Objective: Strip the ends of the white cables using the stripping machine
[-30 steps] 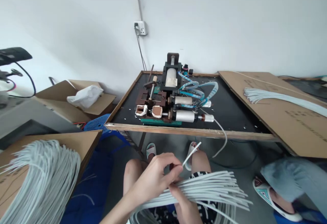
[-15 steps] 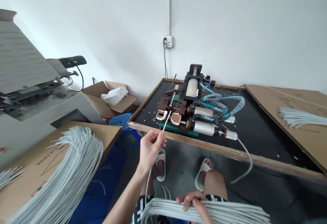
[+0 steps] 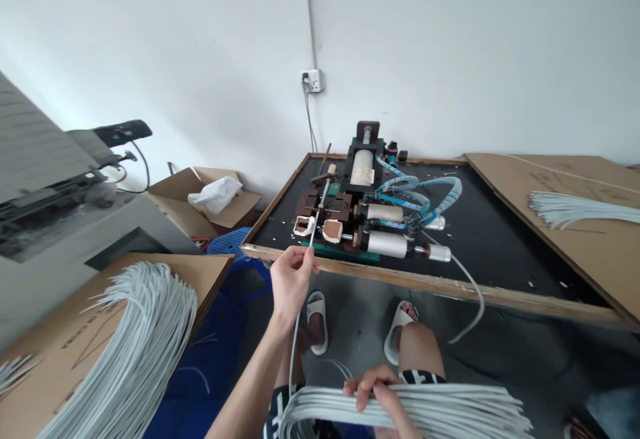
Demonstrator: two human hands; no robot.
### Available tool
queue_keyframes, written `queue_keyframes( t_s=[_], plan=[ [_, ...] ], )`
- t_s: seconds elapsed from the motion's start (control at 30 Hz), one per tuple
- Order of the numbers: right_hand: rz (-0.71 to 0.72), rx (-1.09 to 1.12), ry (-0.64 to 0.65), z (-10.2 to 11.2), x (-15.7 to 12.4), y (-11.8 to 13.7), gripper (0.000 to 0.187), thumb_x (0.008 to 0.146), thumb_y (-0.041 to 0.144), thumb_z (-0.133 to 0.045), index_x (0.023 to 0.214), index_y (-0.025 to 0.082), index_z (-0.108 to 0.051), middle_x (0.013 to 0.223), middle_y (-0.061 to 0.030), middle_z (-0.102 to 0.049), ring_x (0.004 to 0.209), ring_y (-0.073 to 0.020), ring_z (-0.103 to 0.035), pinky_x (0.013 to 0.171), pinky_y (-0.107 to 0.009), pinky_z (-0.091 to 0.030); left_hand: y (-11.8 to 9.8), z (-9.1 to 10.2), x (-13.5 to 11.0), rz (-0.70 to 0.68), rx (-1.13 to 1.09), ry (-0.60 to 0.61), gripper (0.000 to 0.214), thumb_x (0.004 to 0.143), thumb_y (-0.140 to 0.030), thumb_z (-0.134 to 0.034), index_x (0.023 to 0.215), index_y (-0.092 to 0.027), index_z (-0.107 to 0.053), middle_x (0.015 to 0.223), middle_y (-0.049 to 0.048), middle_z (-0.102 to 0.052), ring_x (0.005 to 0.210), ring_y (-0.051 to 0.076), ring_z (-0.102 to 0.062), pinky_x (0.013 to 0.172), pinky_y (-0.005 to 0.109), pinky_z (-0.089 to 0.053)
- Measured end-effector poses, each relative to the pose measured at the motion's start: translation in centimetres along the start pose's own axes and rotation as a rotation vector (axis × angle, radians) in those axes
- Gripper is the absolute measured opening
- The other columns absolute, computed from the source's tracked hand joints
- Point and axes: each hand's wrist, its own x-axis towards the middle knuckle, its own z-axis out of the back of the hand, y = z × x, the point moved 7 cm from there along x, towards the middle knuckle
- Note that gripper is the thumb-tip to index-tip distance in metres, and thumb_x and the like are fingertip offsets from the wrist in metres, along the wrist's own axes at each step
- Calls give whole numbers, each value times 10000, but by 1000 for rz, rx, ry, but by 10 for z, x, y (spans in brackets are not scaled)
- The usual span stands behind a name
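Note:
My left hand (image 3: 291,285) is raised near the front wooden edge of the board and pinches one white cable (image 3: 295,352). The cable's thin tip points up over that edge, towards the brown jaws (image 3: 320,209) of a pneumatic machine (image 3: 385,225). I cannot tell whether the tip touches the jaws. Low in view, my right hand (image 3: 375,392) closes around a thick bundle of white cables (image 3: 425,412) across my lap. More white cables lie fanned out on cardboard sheets at the left (image 3: 145,339) and right (image 3: 575,209).
The machine stands on a black board with a wooden frame (image 3: 425,282). Its blue hoses are coiled on the board. A cardboard box holding a white bag (image 3: 215,195), a blue stool (image 3: 230,242) and a grey appliance (image 3: 45,185) stand at the left.
My left hand has lifted a single cable out of the bundle and up towards the machine. My right hand now holds the bundle alone, and the view has turned.

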Motion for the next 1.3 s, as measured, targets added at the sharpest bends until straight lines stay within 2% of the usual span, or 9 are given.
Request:
queue_keyframes(
  t_s=[0.3, 0.5, 0.67, 0.8, 0.93, 1.0, 1.07, 1.17, 1.3],
  plan=[
    [-69, 85, -37, 2, 0, -9, 240, 812, 504, -787, 743, 275, -781, 581, -12, -718, 766, -251, -737, 803, -388, -542, 1, 4, 6, 8, 47, 17, 250, 837, -390, -710, 749, -160, -662, 614, 29, -720, 514, 143, -650, 519, 222, -503],
    [-2, 144, -99, -6, -2, 0, 201, 811, 436, -786, 729, 252, -779, 602, 9, -726, 741, -193, -722, 787, -302, -523, 9, 3, 5, -18, -18, 79, 297, 877, -429, -666, 977, -149, -669, 721, 32, -754, 543, 149, -680, 518, 227, -506],
    [-25, 29, -205, -17, -16, 24, 146, 805, 255, -700, 669, 231, -748, 591, 45, -685, 731, -167, -722, 818, -284, -528, 21, 13, -16, 106, -29, 144, 309, 858, -460, -694, 964, -170, -687, 750, 26, -761, 552, 155, -694, 510, 235, -524],
    [20, -60, -165, -19, -29, 42, 184, 849, 212, -620, 729, 228, -760, 642, 48, -710, 809, -152, -728, 875, -270, -530, 4, 24, -41, 17, -14, 151, 272, 849, -446, -751, 880, -178, -710, 675, 7, -737, 528, 123, -671, 531, 217, -529],
    [-12, -99, -168, -9, -34, 37, 205, 892, 207, -575, 784, 233, -748, 679, 60, -693, 830, -147, -726, 922, -281, -544, -7, 23, -71, -19, -24, 239, 241, 944, -419, -668, 937, -179, -691, 715, 12, -735, 545, 114, -668, 553, 224, -541],
    [-44, -103, -140, -9, -35, 34, 203, 903, 209, -567, 799, 235, -739, 685, 60, -689, 831, -142, -724, 928, -276, -543, -10, 16, -89, -35, 83, 388, 194, 999, -343, -591, 1004, -183, -702, 777, 29, -757, 626, 135, -704, 630, 255, -573],
    [-47, -98, -94, -15, -35, 35, 205, 911, 203, -559, 825, 240, -742, 695, 56, -695, 847, -141, -718, 934, -273, -533, -13, 9, -106, -117, 302, 551, 177, 994, -263, -591, 1095, -189, -717, 983, 75, -794, 885, 201, -752, 827, 346, -591],
    [-27, -100, -35, -29, -35, 37, 213, 908, 194, -554, 829, 241, -747, 683, 42, -696, 854, -159, -709, 937, -302, -516, -23, 9, -115, -251, 525, 604, 288, 964, -234, -637, 1245, -198, -684, 1309, 117, -717, 1274, 300, -623, 1069, 485, -485],
    [-106, -193, -36, -43, -33, 26, 212, 895, 264, -585, 727, 257, -713, 651, 32, -685, 784, -199, -699, 884, -350, -540, -44, -3, -123, -148, 274, 833, 270, 997, -305, -608, 1235, -205, -689, 1144, 89, -769, 1073, 248, -715, 901, 357, -574]
  ],
)
